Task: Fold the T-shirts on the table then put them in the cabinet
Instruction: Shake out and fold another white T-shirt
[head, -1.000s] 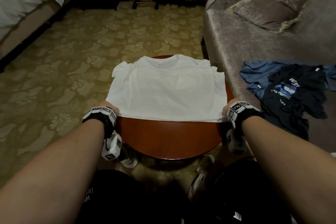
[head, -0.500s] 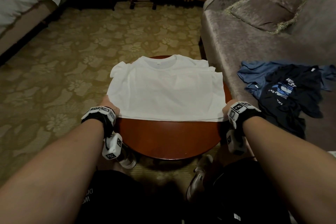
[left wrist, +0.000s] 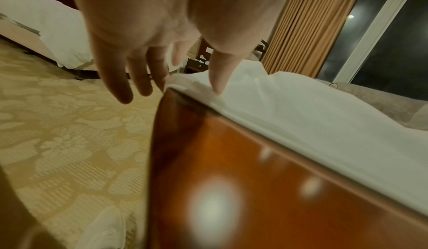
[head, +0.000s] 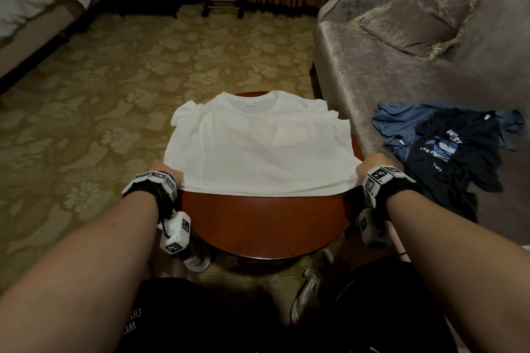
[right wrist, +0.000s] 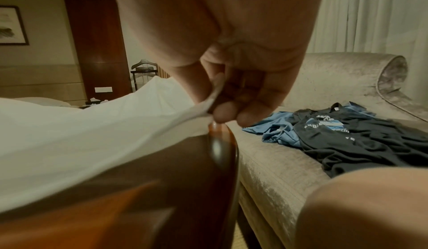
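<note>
On the dark T-shirt (head: 459,157) we can read the white letters "WEST" above a blue print; the smaller lines under it are too small to read, and the black shorts at the bottom of the head view carry pale letters that we cannot make out. The white T-shirt (head: 258,149) lies flat on the round wooden table (head: 263,226), with its collar at the far side of the table and its lower hem across the middle, so the near part of the table top stays bare. Our left hand (head: 165,170) is at the hem corner on the left edge of the table, and our right hand (head: 370,165) is at the hem corner on the right edge, so the shirt stretches between both hands. The head view shows only the backs of the hands and the marked wrist bands. The left wrist view shows more: the thumb (left wrist: 219,75) lies on top of the cloth and one fingertip touches its edge, while the other fingers (left wrist: 118,81) hang straight beside the table. The right wrist view shows the thumb and curled fingers (right wrist: 223,114) pinching the corner, which is lifted a little above the table edge. The dark T-shirt lies crumpled on the sofa (head: 372,66) to the right of the table, on top of a blue T-shirt (head: 401,126).
</note>
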{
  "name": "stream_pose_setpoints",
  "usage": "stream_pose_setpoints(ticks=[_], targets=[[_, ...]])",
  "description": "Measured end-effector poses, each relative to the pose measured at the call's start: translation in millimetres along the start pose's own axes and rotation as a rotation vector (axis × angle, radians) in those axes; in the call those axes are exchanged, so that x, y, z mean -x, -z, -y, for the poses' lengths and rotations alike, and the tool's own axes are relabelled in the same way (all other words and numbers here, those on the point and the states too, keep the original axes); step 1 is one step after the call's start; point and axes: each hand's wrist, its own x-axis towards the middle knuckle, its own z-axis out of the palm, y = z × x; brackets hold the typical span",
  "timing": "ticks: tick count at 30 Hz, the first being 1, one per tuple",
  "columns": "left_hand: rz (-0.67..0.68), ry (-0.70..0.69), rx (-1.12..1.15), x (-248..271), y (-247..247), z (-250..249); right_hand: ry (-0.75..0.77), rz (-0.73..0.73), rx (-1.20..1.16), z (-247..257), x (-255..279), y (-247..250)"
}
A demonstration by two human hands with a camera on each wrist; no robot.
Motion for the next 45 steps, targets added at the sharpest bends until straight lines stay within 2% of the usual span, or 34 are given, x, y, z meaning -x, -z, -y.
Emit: stream_pose_setpoints(ticks=[4, 12, 15, 17, 20, 23, 27, 30, 32, 34, 38, 42, 44, 45], targets=[[0.141, 0.048, -0.046, -2, 12, -2, -0.025, -0.085, -0.15, 3, 6, 4], [0.184, 0.119, 0.107, -9, 14, -1, -0.018, -0.056, -0.147, 5, 5, 8], [0.208, 0.087, 0.042, -8, 15, 1, 0.007, -0.062, -0.182, 3, 10, 10], [0.206, 0.069, 0.055, -6, 15, 3, 0.0, -0.041, -0.147, 7, 11, 11], [0.215, 0.03, -0.047, -5, 12, 7, -0.084, 0.053, 0.074, 16, 19, 13], [0.196, 0.014, -0.018, -11, 8, 10, -0.078, 0.076, 0.189, 19, 15, 11], [0.089, 0.001, -0.048, -17, 3, 15, -0.036, 0.045, 0.151, 18, 8, 7], [0.05, -0.043, -0.075, -8, 6, 13, -0.074, 0.028, 0.138, 19, 11, 11], [0.046, -0.039, -0.015, -1, 16, 11, -0.063, 0.02, 0.101, 16, 8, 12], [-0.001, 0.045, 0.174, 1, 21, 9, -0.043, 0.016, 0.053, 14, 6, 14], [-0.153, -0.048, 0.455, -4, 30, 6, -0.056, -0.026, -0.188, 10, 11, 25], [-0.137, -0.132, 0.729, 18, 55, -5, 0.027, -0.118, -0.375, 4, 20, 44], [-0.133, -0.183, 0.816, 35, 71, -13, 0.126, -0.174, -0.399, 1, 20, 53], [-0.118, -0.196, 0.882, 46, 78, -18, 0.157, -0.182, -0.483, -1, 15, 59]])
